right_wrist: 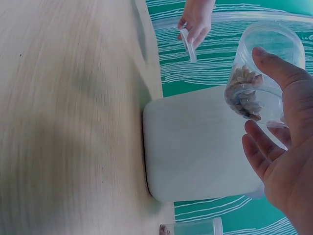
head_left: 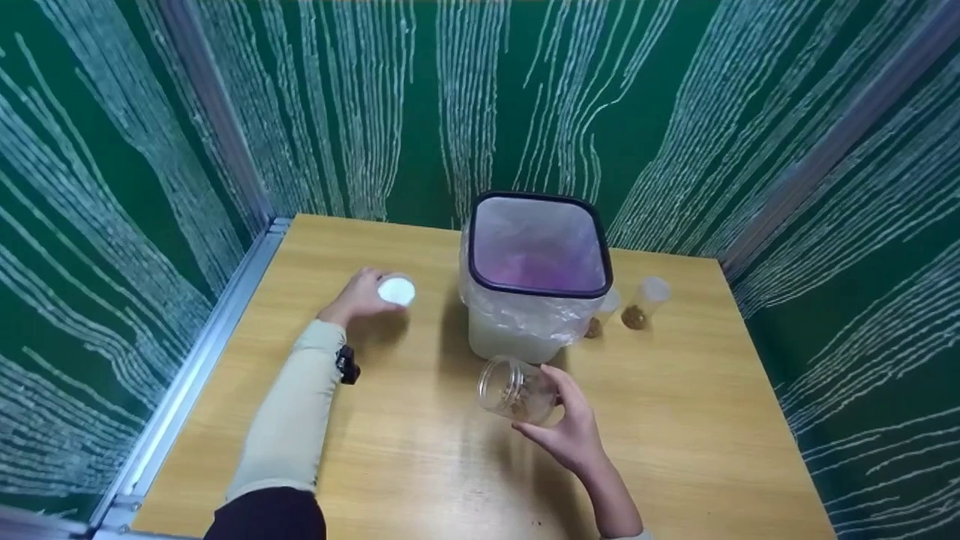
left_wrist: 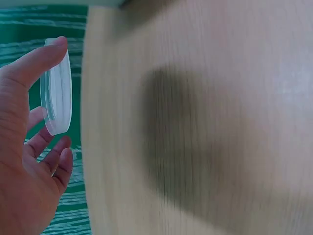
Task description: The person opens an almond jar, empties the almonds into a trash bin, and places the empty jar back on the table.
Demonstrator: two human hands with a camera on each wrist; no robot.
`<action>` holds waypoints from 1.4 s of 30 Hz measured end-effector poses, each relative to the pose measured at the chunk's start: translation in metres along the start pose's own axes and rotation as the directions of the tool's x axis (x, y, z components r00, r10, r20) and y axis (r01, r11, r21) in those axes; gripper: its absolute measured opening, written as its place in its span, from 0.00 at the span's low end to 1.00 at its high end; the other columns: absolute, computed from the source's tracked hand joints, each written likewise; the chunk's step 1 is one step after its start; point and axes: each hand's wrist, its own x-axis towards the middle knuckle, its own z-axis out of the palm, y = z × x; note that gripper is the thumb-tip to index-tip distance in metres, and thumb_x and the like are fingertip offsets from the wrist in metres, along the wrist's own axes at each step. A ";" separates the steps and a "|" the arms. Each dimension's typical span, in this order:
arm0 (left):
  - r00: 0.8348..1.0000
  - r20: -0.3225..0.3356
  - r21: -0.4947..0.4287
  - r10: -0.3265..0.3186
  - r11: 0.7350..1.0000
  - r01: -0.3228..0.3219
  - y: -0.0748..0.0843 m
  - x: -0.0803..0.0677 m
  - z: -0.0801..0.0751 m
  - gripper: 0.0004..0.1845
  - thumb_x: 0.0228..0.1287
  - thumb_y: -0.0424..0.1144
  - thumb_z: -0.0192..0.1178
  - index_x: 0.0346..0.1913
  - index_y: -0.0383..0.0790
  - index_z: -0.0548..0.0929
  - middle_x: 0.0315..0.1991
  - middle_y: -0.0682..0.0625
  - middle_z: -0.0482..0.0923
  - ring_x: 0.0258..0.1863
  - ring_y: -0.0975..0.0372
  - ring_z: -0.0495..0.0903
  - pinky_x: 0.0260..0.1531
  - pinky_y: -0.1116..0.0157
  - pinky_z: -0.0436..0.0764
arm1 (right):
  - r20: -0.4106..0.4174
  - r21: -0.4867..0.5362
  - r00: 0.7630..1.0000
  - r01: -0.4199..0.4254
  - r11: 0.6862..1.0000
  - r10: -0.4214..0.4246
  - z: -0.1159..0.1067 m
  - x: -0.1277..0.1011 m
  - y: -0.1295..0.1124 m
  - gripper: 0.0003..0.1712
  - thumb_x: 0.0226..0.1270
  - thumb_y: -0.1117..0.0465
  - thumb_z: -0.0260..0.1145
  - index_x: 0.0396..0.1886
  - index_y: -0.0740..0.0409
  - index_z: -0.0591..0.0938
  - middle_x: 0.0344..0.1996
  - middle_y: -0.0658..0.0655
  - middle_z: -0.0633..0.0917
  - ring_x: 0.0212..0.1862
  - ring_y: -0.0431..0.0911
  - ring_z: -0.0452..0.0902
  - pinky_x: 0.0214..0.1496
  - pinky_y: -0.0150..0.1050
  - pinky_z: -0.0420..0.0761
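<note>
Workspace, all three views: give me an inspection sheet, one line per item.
Surface: wooden table, bare wood in front.
Job's things: clear jar tilted on its side, open mouth to the left, brown pieces inside; white lid off the jar.
Clutter: lined bin at the table's middle; two small capped jars to its right, brown contents at the bottom.
Hands: left hand pinches the lid; right hand grips the jar.
Cables: nothing seen; a small black device on the left sleeve.
Surroundings: green walls with white streaks, metal frame rails.
</note>
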 end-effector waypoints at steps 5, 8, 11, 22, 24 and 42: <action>0.996 0.006 -0.019 -0.086 0.996 0.086 -0.003 0.012 -0.009 0.45 0.46 0.48 0.76 0.66 0.32 0.69 0.59 0.38 0.66 0.57 0.48 0.68 0.62 0.49 0.65 | -0.014 0.000 1.000 -0.015 1.000 0.015 -0.005 -0.002 0.001 0.52 0.23 0.72 0.85 0.58 0.75 0.73 0.50 0.70 0.79 0.41 0.60 0.76 0.35 0.40 0.79; 0.994 -0.016 -0.040 -0.110 0.993 0.110 -0.003 0.020 -0.014 0.47 0.47 0.50 0.76 0.68 0.35 0.66 0.62 0.38 0.64 0.59 0.47 0.66 0.63 0.47 0.63 | -0.024 -0.007 1.000 -0.016 1.000 0.015 -0.007 -0.001 0.004 0.53 0.22 0.72 0.86 0.58 0.74 0.73 0.50 0.70 0.79 0.41 0.60 0.77 0.35 0.42 0.80; 0.991 -0.046 -0.039 -0.129 0.991 0.127 -0.007 0.026 -0.016 0.49 0.47 0.51 0.76 0.70 0.35 0.65 0.64 0.37 0.63 0.62 0.46 0.64 0.64 0.46 0.62 | -0.029 -0.018 0.999 -0.022 1.000 0.022 -0.009 -0.002 0.009 0.53 0.22 0.72 0.86 0.58 0.74 0.73 0.50 0.70 0.79 0.40 0.60 0.77 0.34 0.44 0.80; 0.974 -0.142 0.017 -0.177 0.983 0.181 -0.025 0.038 -0.006 0.49 0.44 0.51 0.76 0.68 0.33 0.67 0.61 0.36 0.65 0.61 0.44 0.64 0.60 0.44 0.65 | -0.026 -0.057 0.996 -0.087 0.995 0.085 -0.009 -0.025 0.053 0.54 0.25 0.64 0.88 0.61 0.66 0.74 0.48 0.59 0.81 0.40 0.49 0.77 0.36 0.36 0.78; 0.972 -0.149 0.035 -0.181 0.981 0.188 -0.027 0.037 -0.002 0.49 0.42 0.52 0.76 0.67 0.34 0.69 0.59 0.37 0.66 0.59 0.45 0.65 0.58 0.45 0.67 | -0.027 -0.057 0.995 -0.093 0.994 0.092 -0.010 -0.025 0.056 0.54 0.26 0.63 0.87 0.61 0.66 0.74 0.47 0.57 0.81 0.40 0.48 0.77 0.36 0.37 0.78; 0.983 -0.073 0.060 -0.168 0.983 0.172 -0.047 0.026 0.028 0.46 0.44 0.50 0.77 0.65 0.35 0.70 0.57 0.38 0.69 0.58 0.44 0.68 0.59 0.42 0.65 | -0.055 -0.032 0.997 -0.057 0.998 0.055 -0.011 -0.011 0.024 0.52 0.21 0.73 0.86 0.56 0.74 0.74 0.41 0.65 0.80 0.35 0.57 0.76 0.32 0.42 0.79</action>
